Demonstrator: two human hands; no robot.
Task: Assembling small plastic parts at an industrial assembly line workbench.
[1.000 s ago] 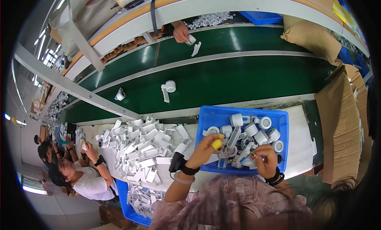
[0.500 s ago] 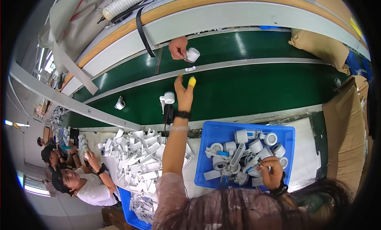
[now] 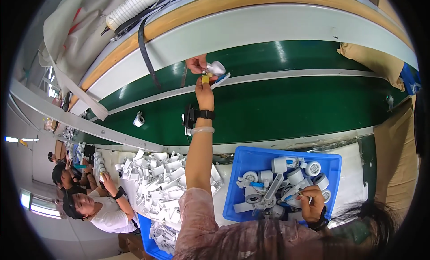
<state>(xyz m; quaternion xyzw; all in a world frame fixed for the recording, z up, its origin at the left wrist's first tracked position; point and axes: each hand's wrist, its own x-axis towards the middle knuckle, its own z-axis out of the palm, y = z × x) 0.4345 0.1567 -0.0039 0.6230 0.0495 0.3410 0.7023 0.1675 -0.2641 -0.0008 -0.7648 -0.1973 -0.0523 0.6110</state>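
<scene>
My left hand (image 3: 205, 93), a yellow cover on one finger, reaches across the green conveyor. Its fingers close at a white plastic piece with a round head (image 3: 217, 68) and a slim handle with a blue strip (image 3: 221, 80). Another person's hand (image 3: 195, 63) meets mine at the same piece, so the exact grip is partly hidden. Over the blue bin (image 3: 231, 188) my right hand (image 3: 312, 202) is closed in a pinch. Whatever is between its fingertips is too small to make out. White round-headed parts (image 3: 294, 176), some with grilles, fill the bin beneath it.
Left of the bin lies a heap of white plastic parts (image 3: 156, 181). The conveyor (image 3: 277, 103) carries a white round part (image 3: 139, 119) at left. A metal post (image 3: 89, 125) slants across the left side, where co-workers (image 3: 105, 210) sit. Cardboard (image 3: 394, 148) stands at right.
My left hand has moved farther across the conveyor and its fingers have closed at the white piece beside the other person's hand. My right hand stays pinched over the bin.
</scene>
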